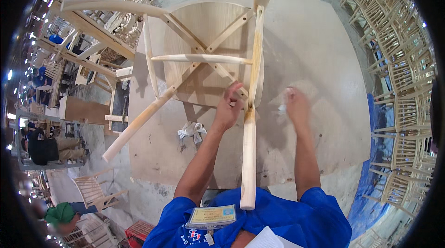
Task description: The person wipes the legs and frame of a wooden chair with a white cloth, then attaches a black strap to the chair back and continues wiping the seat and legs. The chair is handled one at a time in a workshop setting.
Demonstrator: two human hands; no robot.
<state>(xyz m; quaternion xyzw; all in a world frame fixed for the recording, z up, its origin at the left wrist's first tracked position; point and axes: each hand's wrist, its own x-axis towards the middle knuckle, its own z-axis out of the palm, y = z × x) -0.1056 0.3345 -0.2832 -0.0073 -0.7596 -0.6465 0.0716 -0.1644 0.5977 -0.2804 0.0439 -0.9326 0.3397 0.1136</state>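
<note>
An unfinished pale wooden chair (pixel 204 57) lies upside down on a dusty work table (pixel 320 62), legs pointing toward me. My left hand (pixel 228 109) touches the chair where a crossed brace meets the near leg (pixel 249 155), fingers curled on the wood. My right hand (pixel 295 105) rests on the table to the right of that leg, closed on a small white piece, likely a cloth or sandpaper (pixel 282 108); it is blurred.
A crumpled white rag (pixel 192 130) lies on the table left of my left arm. Stacks of unfinished chairs (pixel 403 71) fill the right side. More chair frames (pixel 92 30) stand at left, with people (pixel 46 148) working below.
</note>
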